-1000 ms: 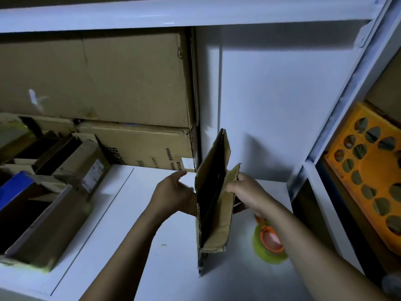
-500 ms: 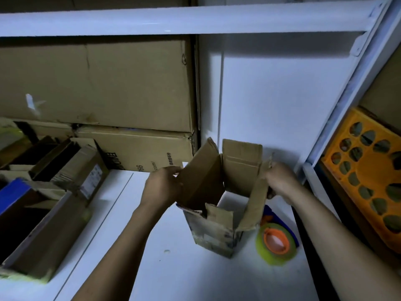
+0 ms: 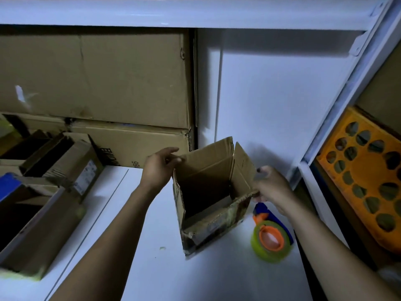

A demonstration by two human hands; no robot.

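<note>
Change vs 1 s ago: the cardboard box (image 3: 213, 232) was flat and edge-on between your hands; half a second ago it was partly spread; now it's squared up, mouth open toward you, standing on the white shelf (image 3: 152, 272) at frame centre. The view has also dropped closer, so the tape roll (image 3: 270, 241) at 4 o'clock of the box is fully clear of it, where earlier the box covered part of it. Hard to read: the box's inside is dark and I can't tell if the bottom flaps are closed; its near wall looks scuffed, with a label too blurred to read. The blue handle (image 3: 263, 210) behind the tape is half covered by your right wrist. The orange crate (image 3: 364, 177) at 3 o'clock and the open cartons (image 3: 43, 203) at 9 o'clock are cut off by the frame edges; the stacked big cartons (image 3: 93, 77) sit at 10 to 11 o'clock. Hands: your left hand (image 3: 159, 170) is curled at the box's far-left top corner, fingertips pinching the edge there; exact contact is partly hidden behind the cardboard. Your right hand (image 3: 272, 186) grips the right-side flap near the near-right corner, thumb up against the flap, fingers wrapped under it.
</note>
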